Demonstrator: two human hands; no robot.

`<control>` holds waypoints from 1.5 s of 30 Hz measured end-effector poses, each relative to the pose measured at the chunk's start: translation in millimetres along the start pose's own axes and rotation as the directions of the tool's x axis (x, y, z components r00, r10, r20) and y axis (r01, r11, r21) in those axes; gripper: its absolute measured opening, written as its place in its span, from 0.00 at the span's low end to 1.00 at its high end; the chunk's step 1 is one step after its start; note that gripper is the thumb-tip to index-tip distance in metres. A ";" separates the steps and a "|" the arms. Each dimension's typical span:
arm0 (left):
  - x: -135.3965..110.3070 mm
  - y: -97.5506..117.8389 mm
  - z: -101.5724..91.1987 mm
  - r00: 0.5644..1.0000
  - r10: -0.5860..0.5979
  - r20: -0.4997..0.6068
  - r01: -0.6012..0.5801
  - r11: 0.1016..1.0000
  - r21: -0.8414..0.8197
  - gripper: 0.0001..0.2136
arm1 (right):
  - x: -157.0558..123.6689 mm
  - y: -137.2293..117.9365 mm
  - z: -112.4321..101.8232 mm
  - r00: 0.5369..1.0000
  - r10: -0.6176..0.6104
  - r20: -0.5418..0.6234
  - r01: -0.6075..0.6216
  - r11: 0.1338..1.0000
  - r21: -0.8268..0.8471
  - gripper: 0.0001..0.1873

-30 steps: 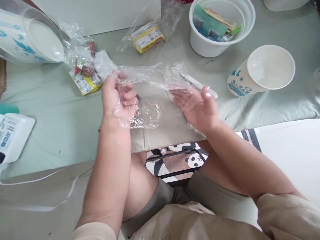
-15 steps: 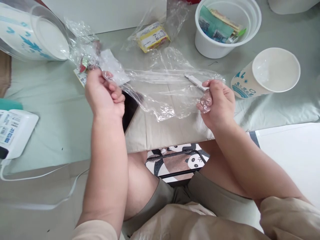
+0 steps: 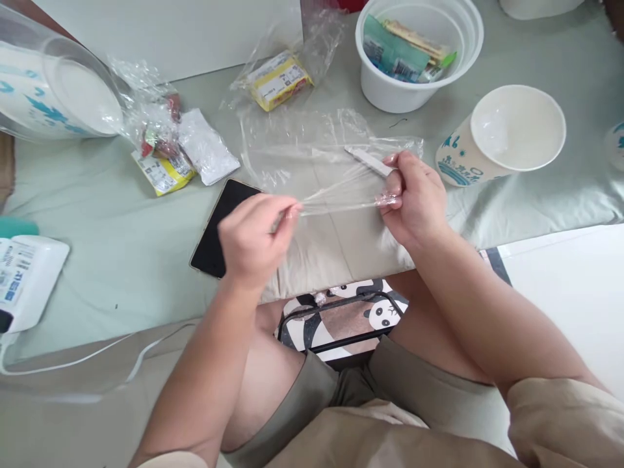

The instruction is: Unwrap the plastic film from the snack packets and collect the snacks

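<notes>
A clear plastic bag (image 3: 316, 185) is stretched between my two hands above the cloth. My left hand (image 3: 258, 234) pinches its near left edge between thumb and fingertips. At the other end my right hand (image 3: 414, 198) is closed on the bag. A slim whitish tool with a narrow tip (image 3: 368, 160) also sticks out of that hand, pointing left; its exact kind is unclear. Behind my left hand a black phone (image 3: 221, 227) lies flat, partly covered. Close to my right hand stands a tilted-looking paper cup (image 3: 502, 136) with blue print.
A white tub (image 3: 404, 91) holds several packets. Yellow-and-white packs (image 3: 280, 78) lie in clear wrap at the back. At left are a white folded paper (image 3: 207, 146), stacked cups in a clear sleeve (image 3: 58, 91), and a white device (image 3: 34, 276) with a cable.
My left hand has moved right and toward me, pulling the bag's edge off the packs at left and uncovering the phone. My right hand keeps its hold. The view has shifted slightly.
</notes>
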State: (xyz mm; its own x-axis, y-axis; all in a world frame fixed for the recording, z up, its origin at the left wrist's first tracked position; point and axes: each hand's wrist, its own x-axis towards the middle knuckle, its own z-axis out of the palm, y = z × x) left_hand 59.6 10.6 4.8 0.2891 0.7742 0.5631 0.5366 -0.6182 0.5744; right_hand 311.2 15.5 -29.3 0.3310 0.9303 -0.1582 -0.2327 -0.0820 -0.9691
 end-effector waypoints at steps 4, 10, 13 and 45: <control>6.5 -8.6 -15.3 0.959 -0.058 -0.276 0.022 0.991 -0.133 0.05 | 13.4 2.7 -14.3 0.994 -0.076 -0.073 0.071 0.995 -0.068 0.23; 19.4 0.5 -21.8 0.885 -0.424 -0.190 0.163 0.665 -0.729 0.08 | 0.0 -18.2 -19.7 0.848 -0.530 0.003 0.487 0.777 -0.398 0.24; 21.5 2.4 -27.3 0.880 -0.475 0.014 0.312 0.555 -0.771 0.09 | -13.0 -28.8 -17.4 0.714 -0.602 0.357 0.700 0.601 -0.386 0.40; 34.2 -25.1 -8.5 0.659 -0.738 -0.143 0.717 0.674 -0.178 0.14 | -17.1 -26.7 -23.7 0.865 -0.466 0.186 0.496 0.734 -0.463 0.21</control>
State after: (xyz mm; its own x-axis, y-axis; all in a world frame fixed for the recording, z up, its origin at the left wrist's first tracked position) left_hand 49.3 51.5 14.7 -0.3186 0.9474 0.0320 0.4282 0.1137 0.8965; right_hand 333.4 -6.7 -5.2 0.2247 0.9092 0.3505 0.4171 0.2354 -0.8779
